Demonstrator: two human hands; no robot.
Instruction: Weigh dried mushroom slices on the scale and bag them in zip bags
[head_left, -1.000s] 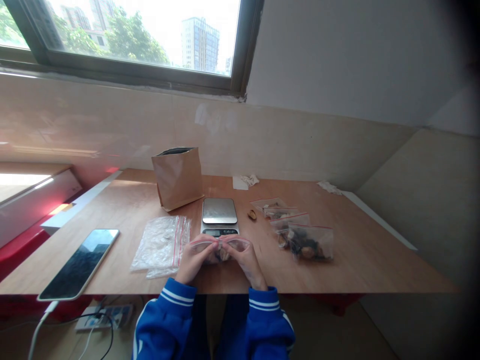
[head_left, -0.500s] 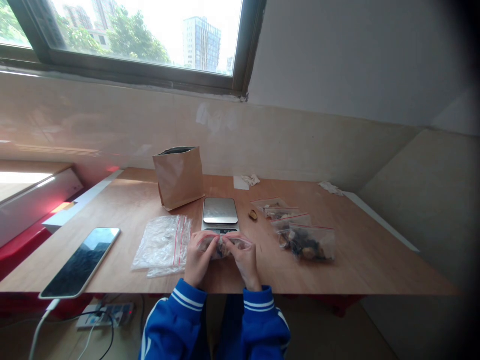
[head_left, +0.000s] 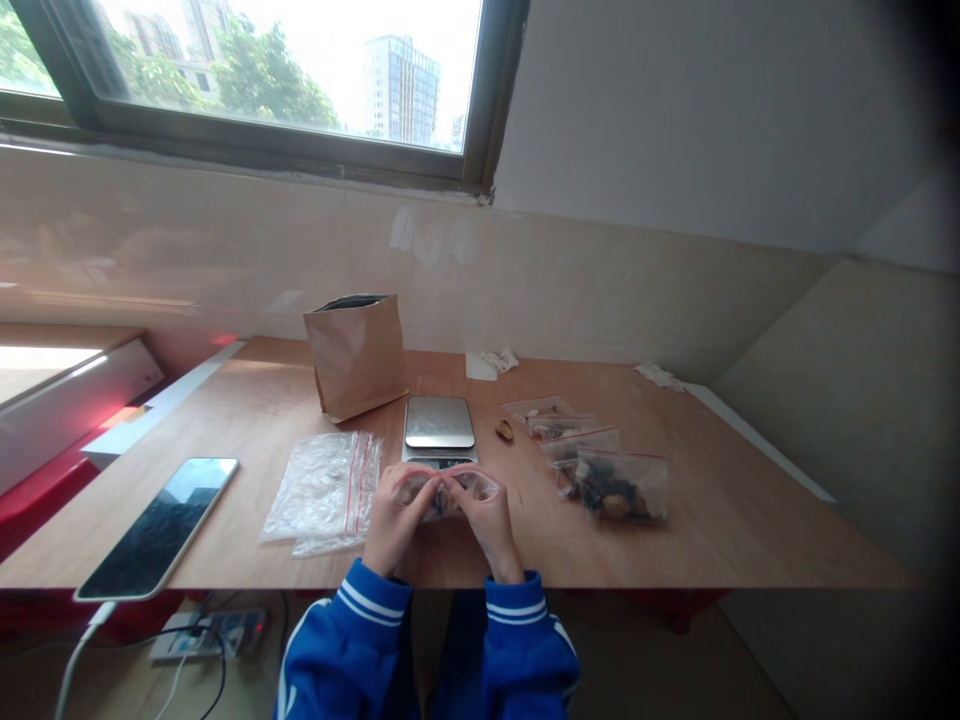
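Head view: left hand (head_left: 396,515) and right hand (head_left: 485,517) both pinch the bag (head_left: 448,492) at the table (head_left: 750,520) edge; a loose grip could spill it floorward.

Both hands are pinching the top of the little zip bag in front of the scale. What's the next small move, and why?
Probably slide the left hand and right hand outward along the red zip strip: the small bag holds pieces and both hands meet at its middle.
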